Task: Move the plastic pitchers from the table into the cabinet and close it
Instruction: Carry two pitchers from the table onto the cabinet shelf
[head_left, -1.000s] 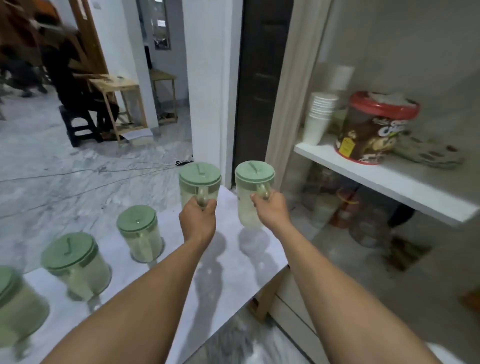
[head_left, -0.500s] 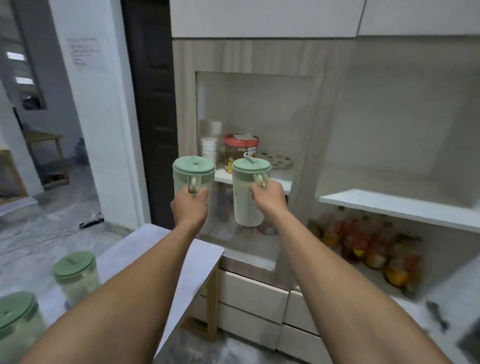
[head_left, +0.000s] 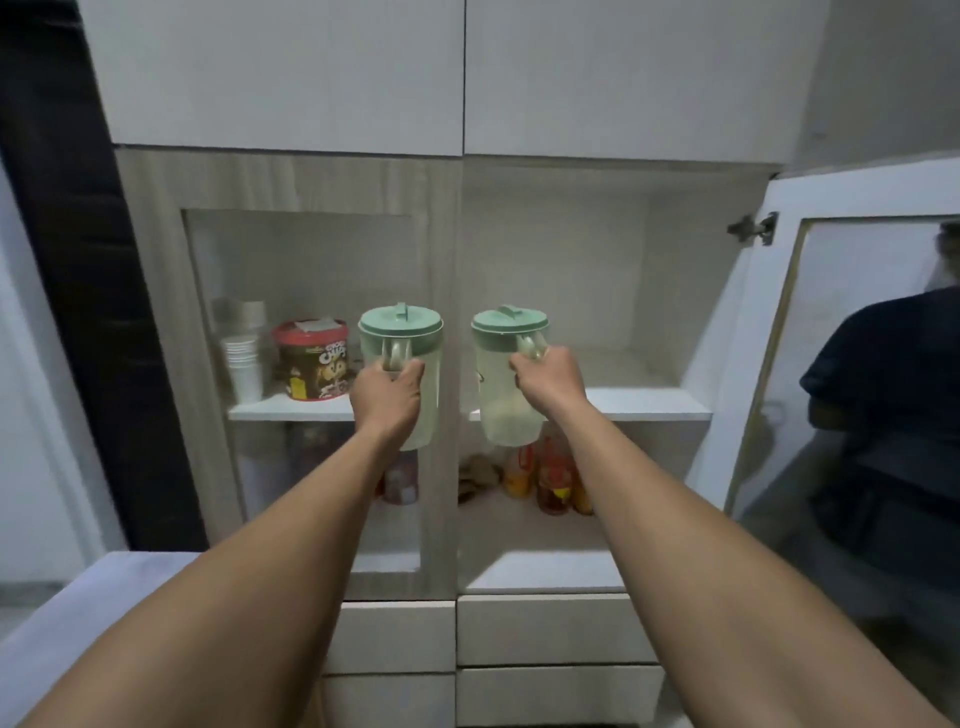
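From the head view, the left hand has its fingers wrapped tight round the handle of the left pitcher, and the right hand is likewise clenched on the right pitcher. Both hang upright in front of the cabinet, short of the bare shelf just beyond the right fingers. The open door stands right of them; I would carry each pitcher level over the shelf lip, setting it deep before letting go.

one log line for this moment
phase: carry | left hand: left pitcher | right hand: right pitcher | cabinet door: open
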